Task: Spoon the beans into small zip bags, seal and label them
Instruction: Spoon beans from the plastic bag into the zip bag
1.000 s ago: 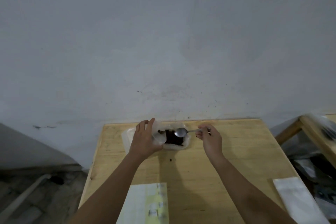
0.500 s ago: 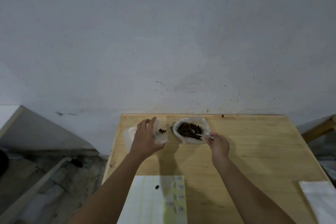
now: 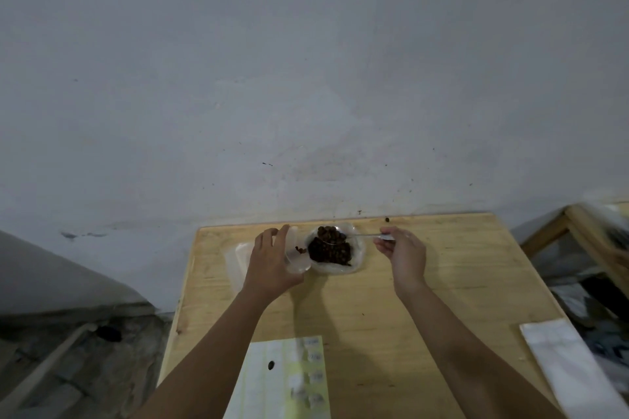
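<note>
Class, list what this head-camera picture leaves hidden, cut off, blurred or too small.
All in the head view.
1. Small clear zip bag: left hand covers most of it.
2. Metal spoon handle: right hand hides its end.
3. White-and-yellow label sheet: print too small, bottom edge cuts it.
4. Wooden frame at right: blurred.

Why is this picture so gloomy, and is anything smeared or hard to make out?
Head view: the light is dim and flat, so the beans read as one dark mass and the clear zip bag in the left hand barely shows; soft arm shadows fall on the table; the wooden frame at far right is smeared by motion blur; print on the label sheet is unreadably soft.
</note>
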